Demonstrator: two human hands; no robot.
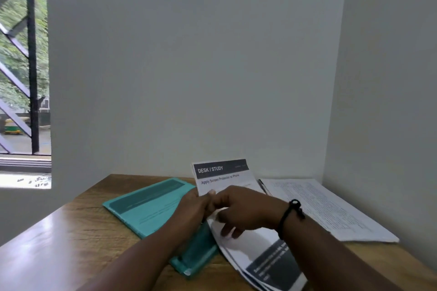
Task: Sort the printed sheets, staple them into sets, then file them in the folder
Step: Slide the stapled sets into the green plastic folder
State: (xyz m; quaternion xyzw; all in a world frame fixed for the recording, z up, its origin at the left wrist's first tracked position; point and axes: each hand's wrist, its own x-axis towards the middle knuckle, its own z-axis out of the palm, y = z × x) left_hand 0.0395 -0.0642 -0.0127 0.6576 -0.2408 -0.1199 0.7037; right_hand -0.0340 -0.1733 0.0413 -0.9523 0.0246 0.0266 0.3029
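Teal plastic is what the folder (151, 205) is made of; it lies flat on the wooden desk (59, 243), left of the frame centre. Just right of it, a printed sheet (224, 176) headed "DESK / STUDY" is held raised and is pinched at its lower edge by the left hand (192, 208). The right hand (243, 208), with a black wristband (289, 216), is curled around the bent sheets (260, 257) in the lower centre. A second paper stack (326, 208) is seen flat at the right, near the wall.
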